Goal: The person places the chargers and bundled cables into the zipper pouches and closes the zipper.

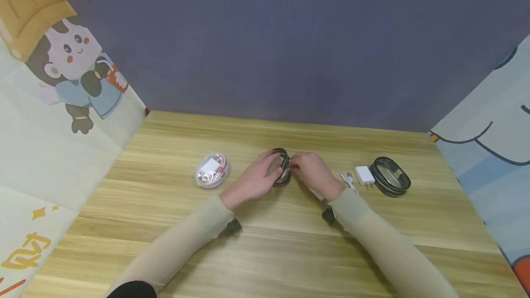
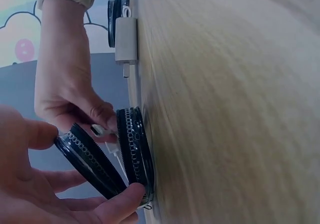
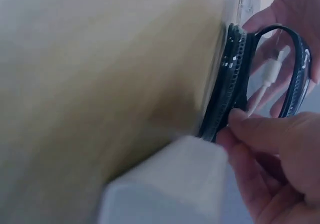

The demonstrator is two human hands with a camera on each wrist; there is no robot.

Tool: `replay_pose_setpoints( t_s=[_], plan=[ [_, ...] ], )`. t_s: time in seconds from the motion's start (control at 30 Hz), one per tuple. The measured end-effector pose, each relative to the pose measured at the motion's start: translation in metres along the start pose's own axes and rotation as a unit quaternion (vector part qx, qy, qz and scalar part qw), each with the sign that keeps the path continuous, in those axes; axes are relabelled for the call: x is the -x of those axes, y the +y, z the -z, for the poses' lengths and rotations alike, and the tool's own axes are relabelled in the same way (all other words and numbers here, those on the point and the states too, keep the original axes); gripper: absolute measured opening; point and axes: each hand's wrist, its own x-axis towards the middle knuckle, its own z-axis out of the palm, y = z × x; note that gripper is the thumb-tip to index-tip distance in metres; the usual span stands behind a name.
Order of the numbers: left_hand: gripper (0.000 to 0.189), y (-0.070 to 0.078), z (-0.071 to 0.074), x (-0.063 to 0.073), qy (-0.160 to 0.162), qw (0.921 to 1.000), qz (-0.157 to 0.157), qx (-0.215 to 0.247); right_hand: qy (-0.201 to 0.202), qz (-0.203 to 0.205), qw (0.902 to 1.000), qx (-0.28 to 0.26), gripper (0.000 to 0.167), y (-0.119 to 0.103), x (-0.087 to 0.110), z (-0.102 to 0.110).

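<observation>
My left hand (image 1: 257,174) holds a small oval clear case with black zip edging (image 1: 283,165), its lid parted from its base. In the left wrist view the zip case (image 2: 131,149) gapes, the fingers spread over both halves. My right hand (image 1: 312,173) pinches a white charging cable (image 3: 256,102) at the case's mouth. The cable's plug (image 3: 272,70) points into the opening in the right wrist view. Close to the right wrist lies a white block (image 3: 170,176), blurred and partly cut off; in the head view the forearm mostly covers it.
On the wooden table (image 1: 273,247), a clear round case (image 1: 212,170) at left contains a white charger and cable. To the right are a white cable end (image 1: 348,179), a white plug charger (image 1: 364,175) and another black-edged oval case (image 1: 390,177). A dark panel (image 1: 290,49) stands behind.
</observation>
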Motion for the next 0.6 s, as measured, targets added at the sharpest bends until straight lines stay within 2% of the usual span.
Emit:
replay_pose_setpoints(
  t_s=[0.1,0.23,0.3,0.43,0.6],
  plan=[
    [0.057,0.0007,0.0001,0.0004,0.0,1.0,-0.001,0.001,-0.002,-0.043,0.9989,-0.018,0.004,-0.0022,-0.0036,-0.0004],
    [0.057,0.0013,0.0008,0.0004,0.003,1.0,0.0,0.005,-0.002,-0.097,0.991,-0.092,0.007,0.0,-0.0067,-0.0008],
    [0.057,0.0013,0.0012,0.0001,0.003,1.0,0.002,0.005,-0.003,-0.11,0.986,-0.126,0.005,0.001,-0.0071,-0.0002],
    [0.057,0.0005,0.0022,-0.0002,0.0,0.9999,0.011,0.003,-0.012,-0.1,0.9816,-0.162,0.004,0.0005,-0.0074,-0.0011],
    [0.057,-0.0006,0.0024,-0.0003,-0.001,0.9999,0.012,0.005,-0.035,-0.082,0.983,-0.161,0.005,-0.0008,-0.0088,-0.0059]
  ],
)
